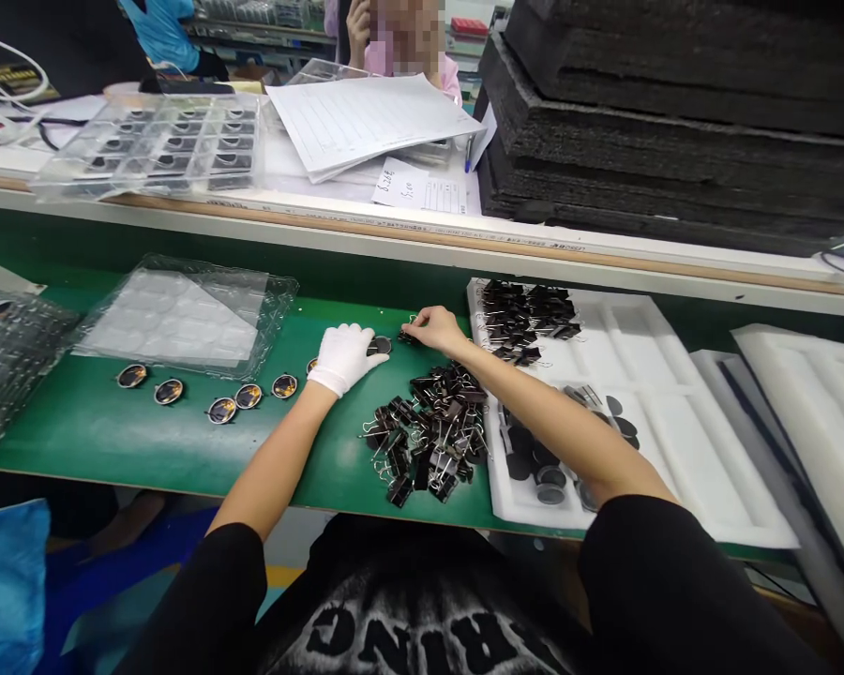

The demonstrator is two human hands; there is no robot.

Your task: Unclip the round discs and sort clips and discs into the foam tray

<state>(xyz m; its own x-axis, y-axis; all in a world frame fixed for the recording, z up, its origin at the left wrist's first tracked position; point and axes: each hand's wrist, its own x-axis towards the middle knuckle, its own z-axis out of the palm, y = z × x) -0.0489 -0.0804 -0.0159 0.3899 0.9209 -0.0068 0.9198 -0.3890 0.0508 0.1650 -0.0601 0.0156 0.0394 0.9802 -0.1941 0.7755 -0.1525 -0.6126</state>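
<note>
My left hand (344,356), in a white glove, is closed on a dark round disc (380,347) just above the green bench. My bare right hand (434,330) pinches a small black binder clip (408,335) a little to the right of that disc. Below my hands lies a heap of black binder clips (440,427) with silver wire handles. Several round watch-like pieces (248,397) with dark and orange faces lie to the left. One more of them (312,366) is partly covered by my glove.
A white foam tray (682,403) on the right holds more binder clips (513,314) and dark discs (535,455). Clear plastic trays (183,314) lie at the left. Behind runs a raised shelf with papers (372,122) and stacked black foam (661,122). People are beyond it.
</note>
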